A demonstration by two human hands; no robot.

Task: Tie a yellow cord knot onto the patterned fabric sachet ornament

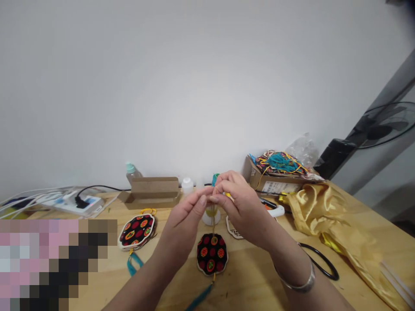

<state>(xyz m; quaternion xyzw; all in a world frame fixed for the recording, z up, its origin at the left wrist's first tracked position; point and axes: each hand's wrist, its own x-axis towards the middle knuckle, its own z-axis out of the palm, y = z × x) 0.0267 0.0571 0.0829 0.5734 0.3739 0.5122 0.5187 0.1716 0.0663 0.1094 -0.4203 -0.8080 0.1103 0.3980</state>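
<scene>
My left hand [185, 220] and my right hand [241, 205] meet in front of me, fingertips pinched together on a thin yellowish cord [213, 220]. From that cord hangs a black pendant [212, 255] patterned with red and orange flowers and edged in white. A teal tassel [200, 296] trails from its lower end. Fingers hide the top of the cord. Behind my hands stands a spool of yellow thread [211, 214], partly covered. Close to my right hand lies a pale lattice piece [234, 228].
A matching pendant [138, 231] lies at left, near an open cardboard box [154, 190] and a power strip [74, 203]. On the right are a carton [275, 183] of cords and tassels, gold cloth [324, 211] and a black ring [320, 261]. A white bottle [187, 185] stands behind.
</scene>
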